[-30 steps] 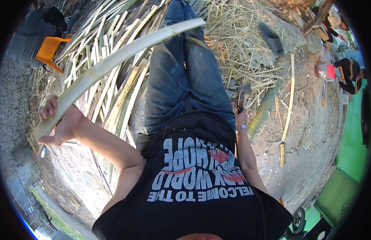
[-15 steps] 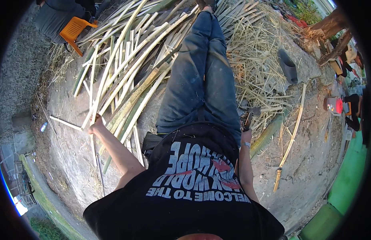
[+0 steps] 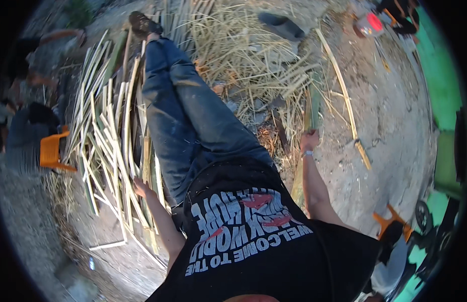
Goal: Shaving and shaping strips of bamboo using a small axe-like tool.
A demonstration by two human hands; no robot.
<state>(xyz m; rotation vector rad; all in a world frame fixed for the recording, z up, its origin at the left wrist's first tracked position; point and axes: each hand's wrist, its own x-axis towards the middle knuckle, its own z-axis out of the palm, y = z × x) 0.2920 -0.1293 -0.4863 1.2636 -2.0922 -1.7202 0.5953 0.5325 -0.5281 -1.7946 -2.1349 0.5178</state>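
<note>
My left hand is beside the pale bamboo strips, its fingers apart and not wrapped round any strip. On the other side of my legs, my right hand is closed round a green split bamboo piece, which runs from the shavings back beside my hip. A dark-bladed chopping knife lies among the shavings between my leg and that hand. Both of my legs stretch forward across the ground.
A heap of bamboo shavings spreads ahead, with a dark boot at its edge. A long yellowish bamboo strip lies to the right. Orange chairs and other people are at both sides. A red-topped bucket stands far right.
My view has turned to the right. My left hand has let go of the strips it held. My right hand has left the knife and taken hold of the green bamboo piece.
</note>
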